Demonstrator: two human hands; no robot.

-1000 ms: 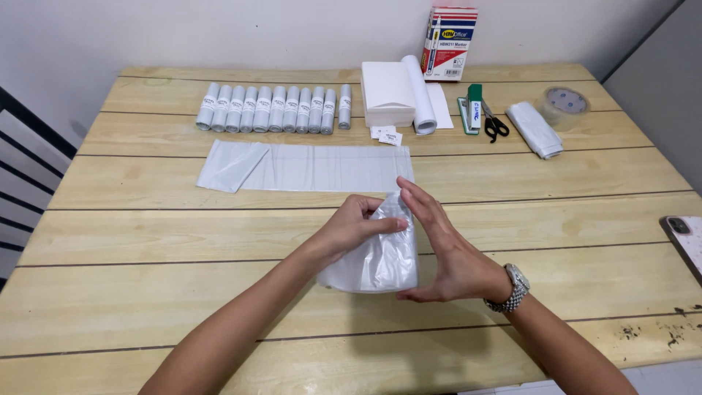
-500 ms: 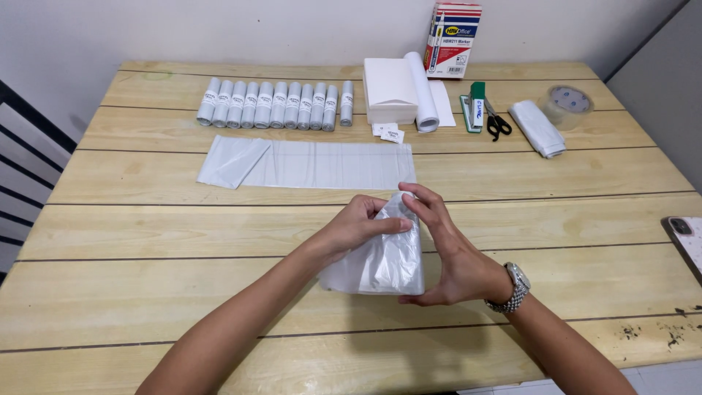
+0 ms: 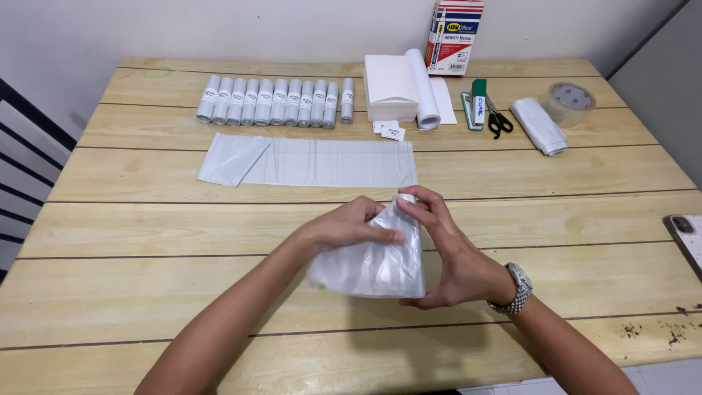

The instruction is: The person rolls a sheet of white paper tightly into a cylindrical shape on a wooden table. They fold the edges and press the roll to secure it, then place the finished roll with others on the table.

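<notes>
Both of my hands hold a crumpled, translucent white plastic bag (image 3: 373, 267) just above the wooden table (image 3: 146, 241). My left hand (image 3: 344, 227) grips its upper left side, fingers pressed onto the film. My right hand (image 3: 446, 249), with a metal watch on the wrist, pinches the top of the bag and cups its right edge. A flattened strip of the same plastic (image 3: 314, 162) lies beyond my hands. Behind it stands a row of several rolled white bags with labels (image 3: 274, 102).
At the back lie a stack of white sheets with a roll (image 3: 402, 88), a red-and-white box (image 3: 453, 29), a green stapler (image 3: 475, 106), scissors (image 3: 499, 121), a folded plastic bundle (image 3: 540, 126) and clear tape (image 3: 569, 99). A phone (image 3: 687, 238) lies at the right edge.
My fingers have worked closer together at the top of the bag, bunching the film more tightly. The bag stays in the same spot.
</notes>
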